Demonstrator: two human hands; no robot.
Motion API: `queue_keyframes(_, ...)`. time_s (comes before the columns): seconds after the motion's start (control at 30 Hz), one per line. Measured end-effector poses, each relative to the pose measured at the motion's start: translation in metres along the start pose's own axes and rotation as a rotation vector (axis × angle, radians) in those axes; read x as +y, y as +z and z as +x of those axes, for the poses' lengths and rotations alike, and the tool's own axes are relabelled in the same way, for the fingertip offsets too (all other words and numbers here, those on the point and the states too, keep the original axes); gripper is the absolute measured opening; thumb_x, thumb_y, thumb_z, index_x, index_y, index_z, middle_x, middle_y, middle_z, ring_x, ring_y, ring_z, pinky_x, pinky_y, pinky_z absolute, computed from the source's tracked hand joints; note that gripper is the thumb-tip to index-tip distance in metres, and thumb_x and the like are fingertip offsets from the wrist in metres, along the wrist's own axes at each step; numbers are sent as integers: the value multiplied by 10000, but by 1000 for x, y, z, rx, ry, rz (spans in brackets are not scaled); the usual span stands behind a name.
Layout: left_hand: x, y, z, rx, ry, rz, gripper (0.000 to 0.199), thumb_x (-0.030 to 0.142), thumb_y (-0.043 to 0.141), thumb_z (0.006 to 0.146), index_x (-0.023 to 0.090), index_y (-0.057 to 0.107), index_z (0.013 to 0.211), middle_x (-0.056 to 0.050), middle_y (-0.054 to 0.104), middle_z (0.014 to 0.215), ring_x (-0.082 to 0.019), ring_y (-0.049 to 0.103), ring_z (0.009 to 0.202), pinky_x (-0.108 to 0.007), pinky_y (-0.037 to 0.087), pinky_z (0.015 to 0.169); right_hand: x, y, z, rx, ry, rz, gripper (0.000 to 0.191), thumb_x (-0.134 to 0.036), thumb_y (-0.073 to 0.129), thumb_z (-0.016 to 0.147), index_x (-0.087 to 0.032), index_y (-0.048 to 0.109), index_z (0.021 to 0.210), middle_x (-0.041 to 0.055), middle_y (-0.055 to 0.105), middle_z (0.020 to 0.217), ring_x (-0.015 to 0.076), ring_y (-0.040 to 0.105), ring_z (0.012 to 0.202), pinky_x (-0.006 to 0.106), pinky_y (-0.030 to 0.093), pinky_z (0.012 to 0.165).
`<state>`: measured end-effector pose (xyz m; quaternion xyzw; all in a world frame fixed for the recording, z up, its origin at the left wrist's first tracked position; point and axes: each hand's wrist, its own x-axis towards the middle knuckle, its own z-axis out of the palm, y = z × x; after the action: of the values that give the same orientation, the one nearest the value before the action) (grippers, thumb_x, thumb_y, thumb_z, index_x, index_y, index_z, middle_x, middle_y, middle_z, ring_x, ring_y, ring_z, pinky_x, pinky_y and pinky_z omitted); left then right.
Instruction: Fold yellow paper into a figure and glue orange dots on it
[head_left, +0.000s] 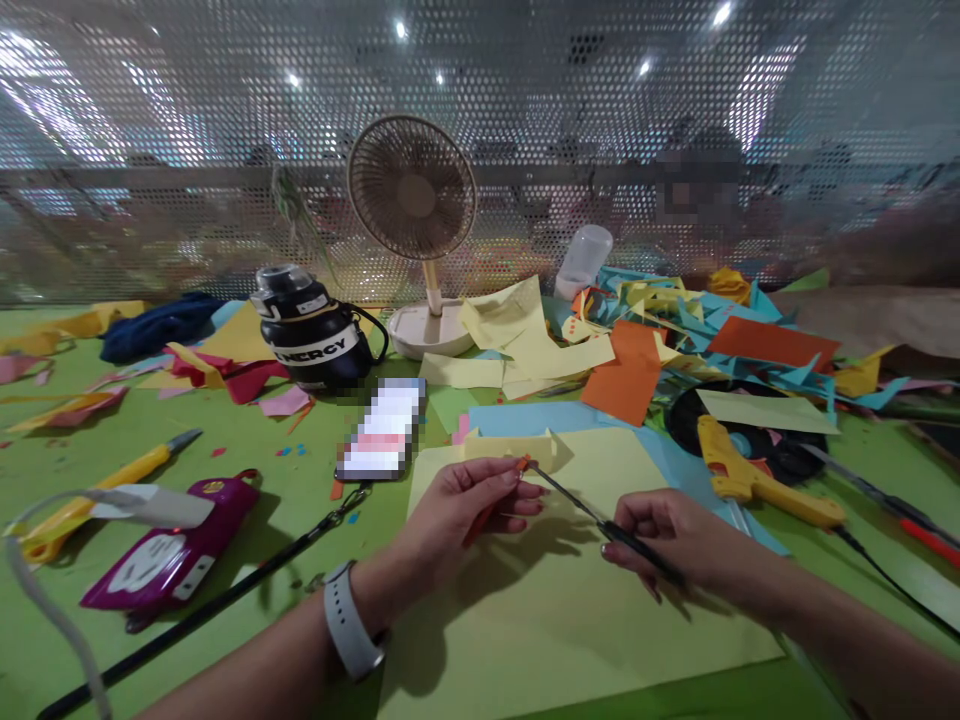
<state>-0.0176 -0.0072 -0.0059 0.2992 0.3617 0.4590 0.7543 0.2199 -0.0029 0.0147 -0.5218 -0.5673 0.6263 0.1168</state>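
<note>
Orange paper piece [524, 463], small and folded, sits at the fingertips of the left hand [469, 495] in the head view, above a large pale yellow sheet [525, 630]. The left hand pinches it between thumb and index finger, the other fingers loosely curled, and more orange shows below the palm. The right hand [671, 530] is closed around the dark handle of a slim tool [639, 547], whose thin metal end reaches the orange paper piece; whether it is scissors or tweezers cannot be told. A pale watch [348, 620] circles the left wrist.

Under the yellow sheet's far part lies a light blue sheet [525, 416]. To the left on the green table [292, 520] are a lit phone [384, 430], its screen blurred, a long black strap [225, 592], a glossy purple device [225, 510] with a white plug [169, 506] lying across it, and a yellow cutter [124, 482]. To the right, a yellow glue gun [757, 484] rests partly over a black round dish [681, 425], near a tool with red on its handle [926, 540].

Farther back stand a black bottle [319, 335] and a fan [420, 195], with a clear plastic container [586, 258] tilted beside a heap of coloured paper scraps [690, 310]. A perforated screen [540, 130] rises behind.
</note>
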Motion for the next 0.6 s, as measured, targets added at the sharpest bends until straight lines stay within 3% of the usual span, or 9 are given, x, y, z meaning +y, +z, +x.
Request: queue_keyframes(0.6, 3, 1, -2, 29, -22, 58, 198, 239, 725, 755, 140, 709, 925, -100, 745, 873, -151, 693, 723, -222, 528, 617, -3, 1, -3, 2, -18, 0, 400, -436, 781, 613, -165, 488, 636, -64, 511, 480, 41, 397, 420, 163, 261, 400)
